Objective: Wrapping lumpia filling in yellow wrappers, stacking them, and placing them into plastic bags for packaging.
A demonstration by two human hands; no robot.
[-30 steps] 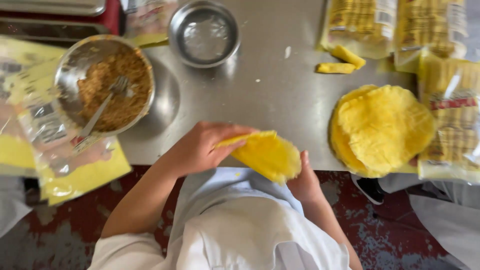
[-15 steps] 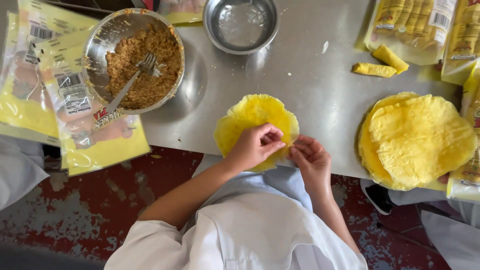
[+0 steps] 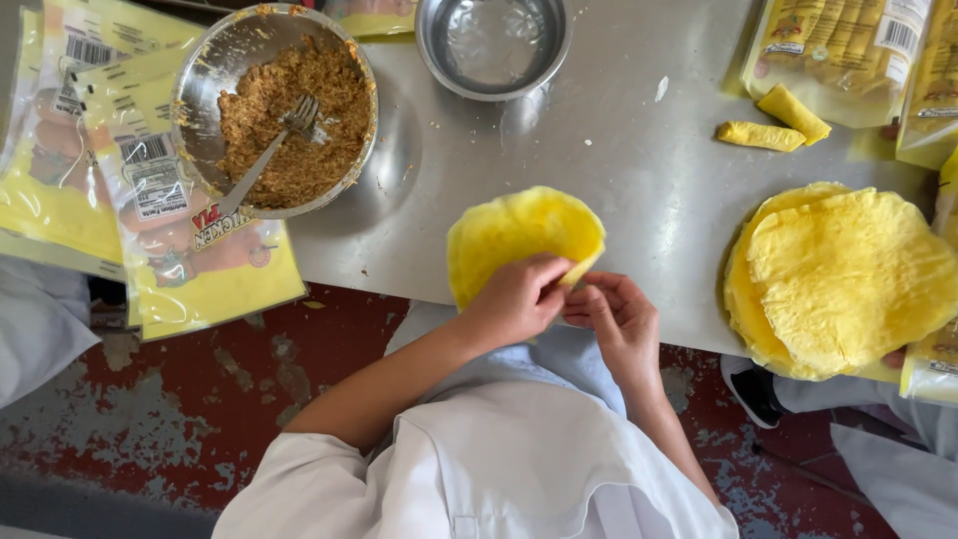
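A thin round yellow wrapper [image 3: 519, 235] lies flat on the steel table [image 3: 619, 160], near its front edge. My left hand [image 3: 514, 299] pinches the wrapper's near right edge, fingers curled over it. My right hand [image 3: 621, 321] meets it from the right, fingertips on the same edge. A metal bowl of brown crumbly filling [image 3: 274, 105] with a fork [image 3: 267, 155] in it stands to the far left.
A stack of yellow wrappers [image 3: 848, 274] lies at the right. Two rolled yellow pieces [image 3: 773, 120] lie behind it. An empty metal bowl [image 3: 492, 42] stands at the back. Yellow packets [image 3: 150, 200] overhang the left edge; more packets [image 3: 848, 50] sit back right. Another person's white sleeve [image 3: 35, 324] shows left.
The wrapper, held folded in the air a second ago, now lies spread on the table. Both hands have come together at its near edge.
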